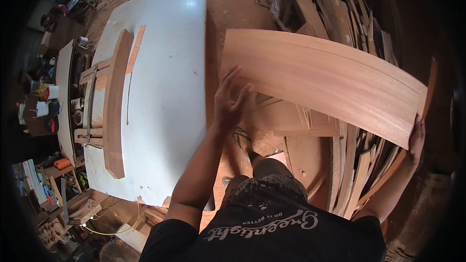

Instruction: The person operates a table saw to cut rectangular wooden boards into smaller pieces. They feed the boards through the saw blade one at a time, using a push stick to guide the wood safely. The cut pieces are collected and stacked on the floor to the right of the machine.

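A wide reddish-brown wooden panel (pixel 320 75) with a grooved strip along its long edge is held up to the right of the white-topped table (pixel 165 82). My right hand (pixel 416 136) grips the panel's right end near its lower corner, fingers partly hidden behind the edge. At the other end, my left hand (pixel 232 99) is open, thumb and fingers apart, over the panel's lower left corner. Whether it touches the wood I cannot tell.
On the table lie a long wooden board (pixel 116 106), a thin orange-brown strip (pixel 136 48) and a clamp-like wooden frame (pixel 90 102). Stacked planks (pixel 335 9) lean along the right side. Tools and containers (pixel 43 99) crowd a bench at far left.
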The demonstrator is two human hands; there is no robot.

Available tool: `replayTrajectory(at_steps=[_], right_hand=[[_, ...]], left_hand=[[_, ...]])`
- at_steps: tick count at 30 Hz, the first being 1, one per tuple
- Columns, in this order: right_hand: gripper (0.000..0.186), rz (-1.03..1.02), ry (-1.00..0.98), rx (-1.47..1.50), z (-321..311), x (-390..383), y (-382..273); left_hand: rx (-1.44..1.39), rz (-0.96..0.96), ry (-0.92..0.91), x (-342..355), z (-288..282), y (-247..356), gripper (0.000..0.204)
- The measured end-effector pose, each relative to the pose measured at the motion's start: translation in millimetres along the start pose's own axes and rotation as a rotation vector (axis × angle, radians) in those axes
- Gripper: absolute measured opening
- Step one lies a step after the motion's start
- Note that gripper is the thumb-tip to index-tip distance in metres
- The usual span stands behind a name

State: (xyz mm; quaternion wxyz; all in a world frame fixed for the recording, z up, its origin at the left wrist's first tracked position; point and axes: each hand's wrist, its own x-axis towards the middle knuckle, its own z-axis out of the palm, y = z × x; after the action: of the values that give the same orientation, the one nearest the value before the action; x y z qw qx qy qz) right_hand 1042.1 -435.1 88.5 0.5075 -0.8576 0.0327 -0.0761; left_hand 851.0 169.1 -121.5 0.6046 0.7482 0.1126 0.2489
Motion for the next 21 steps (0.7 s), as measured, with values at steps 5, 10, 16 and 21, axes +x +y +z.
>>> replayTrajectory(at_steps=[5, 10, 16, 21], right_hand=[[0.044, 0.031, -0.108, -0.396, 69.7, -73.3, -96.2], [0.052, -0.044, -0.317, -0.664, 202.3, -124.5, -35.0], [0.03, -0.133, -0.41, -0.705, 246.2, -180.2, 99.5], [0.029, -0.069, -0.329, -0.797, 228.8, -224.4, 180.1]], left_hand=[[-0.024, -0.215, -0.086, -74.9, -20.3, 5.5, 0.046], [0.162, -0.309, -0.188, -126.4, -38.2, 32.8, 0.04], [0.141, -0.293, -0.224, -177.4, -40.7, 39.4, 0.038], [0.165, -0.311, -0.315, -207.9, -38.1, 45.2, 0.039]])
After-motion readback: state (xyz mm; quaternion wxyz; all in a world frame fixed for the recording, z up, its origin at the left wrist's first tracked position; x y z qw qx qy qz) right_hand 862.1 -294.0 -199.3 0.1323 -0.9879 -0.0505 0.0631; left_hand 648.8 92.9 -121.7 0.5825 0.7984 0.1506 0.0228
